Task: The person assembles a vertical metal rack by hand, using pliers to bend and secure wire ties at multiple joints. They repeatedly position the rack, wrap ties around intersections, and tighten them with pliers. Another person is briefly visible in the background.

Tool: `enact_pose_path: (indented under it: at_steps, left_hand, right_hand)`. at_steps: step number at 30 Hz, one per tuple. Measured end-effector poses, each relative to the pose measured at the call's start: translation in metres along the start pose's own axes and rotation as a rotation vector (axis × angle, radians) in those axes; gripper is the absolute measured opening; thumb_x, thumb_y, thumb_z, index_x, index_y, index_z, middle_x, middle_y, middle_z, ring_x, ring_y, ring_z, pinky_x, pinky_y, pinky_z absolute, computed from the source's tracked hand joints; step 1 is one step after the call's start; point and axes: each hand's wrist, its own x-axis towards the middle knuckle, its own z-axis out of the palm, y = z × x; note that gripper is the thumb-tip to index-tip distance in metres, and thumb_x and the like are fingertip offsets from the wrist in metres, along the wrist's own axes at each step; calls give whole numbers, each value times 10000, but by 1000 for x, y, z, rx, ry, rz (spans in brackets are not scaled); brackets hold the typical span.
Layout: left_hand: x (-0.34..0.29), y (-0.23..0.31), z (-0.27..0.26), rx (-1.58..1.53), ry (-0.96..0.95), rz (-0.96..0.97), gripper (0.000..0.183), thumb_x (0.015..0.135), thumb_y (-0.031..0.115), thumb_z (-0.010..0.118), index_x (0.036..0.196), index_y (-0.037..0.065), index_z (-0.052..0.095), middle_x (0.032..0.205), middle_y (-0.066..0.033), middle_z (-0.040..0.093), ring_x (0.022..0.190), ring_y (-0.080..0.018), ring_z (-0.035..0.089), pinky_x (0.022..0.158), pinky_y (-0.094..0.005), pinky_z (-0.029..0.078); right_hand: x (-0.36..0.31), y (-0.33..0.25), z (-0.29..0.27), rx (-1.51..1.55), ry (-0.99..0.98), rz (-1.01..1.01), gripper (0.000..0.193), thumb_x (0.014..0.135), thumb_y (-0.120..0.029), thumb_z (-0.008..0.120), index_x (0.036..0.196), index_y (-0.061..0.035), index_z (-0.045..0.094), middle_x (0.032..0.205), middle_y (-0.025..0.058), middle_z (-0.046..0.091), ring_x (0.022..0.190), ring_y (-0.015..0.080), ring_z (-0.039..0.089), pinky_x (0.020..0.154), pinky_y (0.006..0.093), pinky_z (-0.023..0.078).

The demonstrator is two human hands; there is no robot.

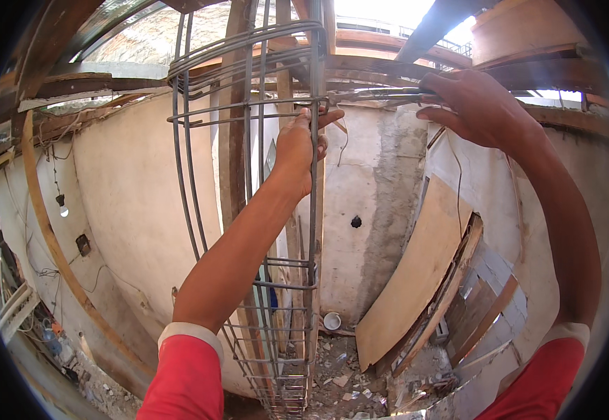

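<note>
A tall rebar cage [250,175] of vertical bars and rectangular stirrups stands upright before me. My left hand [296,147] reaches in with its fingers wrapped round the cage's right corner bar, just beneath a single stirrup [227,114]. The index finger points out to the right past the bar. My right hand [469,105] grips the handle ends of slim metal pincers [381,94], thumb below and fingers above. The tool lies nearly level, its jaw end against the corner where stirrup and bar meet. Any tie wire there is too small to make out.
Several stirrups [245,42] are bunched higher on the cage. A wooden post [233,140] stands behind it. Plywood sheets [416,266] lean at the right wall, and rubble [339,371] covers the floor. A light bulb [63,208] hangs at left; beams cross overhead.
</note>
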Motion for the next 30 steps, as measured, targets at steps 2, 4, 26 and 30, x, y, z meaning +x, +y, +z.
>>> enact_pose_path:
  at_steps: [2,4,26,30]
  left_hand:
    - [-1,2,1,-11,-18,9,364,1149,296,269,1176,79,559,1160,-93,756,571,-79,390,531,-220,416]
    - [1,-4,7,-45,-56,17,376,1149,303,264,1177,69,556,1213,-116,738,567,-79,391,523,-219,415]
    - [4,-11,5,-89,4,-3,303,1066,280,528,1204,25,614,1181,-104,694,496,-61,367,471,-217,297]
    - [11,-17,0,-73,-12,-8,344,1080,324,499,1174,25,640,1070,-78,707,505,-70,387,480,-240,323]
  right_hand:
    - [0,4,25,29,55,16,363,970,-381,704,1037,-24,689,890,175,715,831,368,672,767,454,530]
    - [-1,22,67,207,112,59,427,951,-433,728,931,-9,688,688,174,656,639,332,630,668,449,508]
    - [-37,-16,124,134,735,-67,230,917,-161,761,1108,-62,681,744,44,639,595,168,612,559,340,489]
    - [-42,-6,106,1210,-280,334,239,1029,-229,642,1162,-38,694,769,-2,615,597,110,587,543,310,473]
